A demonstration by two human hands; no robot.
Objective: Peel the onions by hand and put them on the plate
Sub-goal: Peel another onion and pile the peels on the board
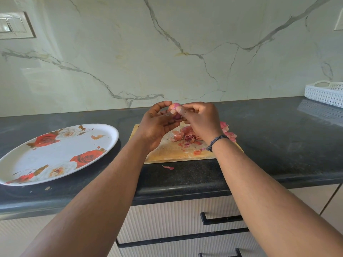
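The left hand (157, 123) is raised above the far edge of the board (172, 151), palm turned up toward the camera, its fingers curled round a small onion (173, 110) from the left and below. The right hand (199, 119) meets it from the other side, its thumb pressed on the onion's front and its fingers bent behind, so that both hands grip the same onion between them. The onion shows pale pink on top and darker purple lower down; how much skin is left on it cannot be told. A dark band (216, 141) circles the right wrist.

Beneath the hands the wooden board lies on the dark desk (278, 145), and a heap of pink peels (187, 136) is spread over its far right part, some of them reaching past the board's right edge. One loose scrap (168, 167) lies on the desk just in front of the board. The plate (27, 160), white with red roses, sits on the desk to the left of the board, apart from it. A white perforated basket (324, 95) stands at the far right, against the marble wall (167, 52). Ribbed drawers (167, 216) with black handles run under the desk
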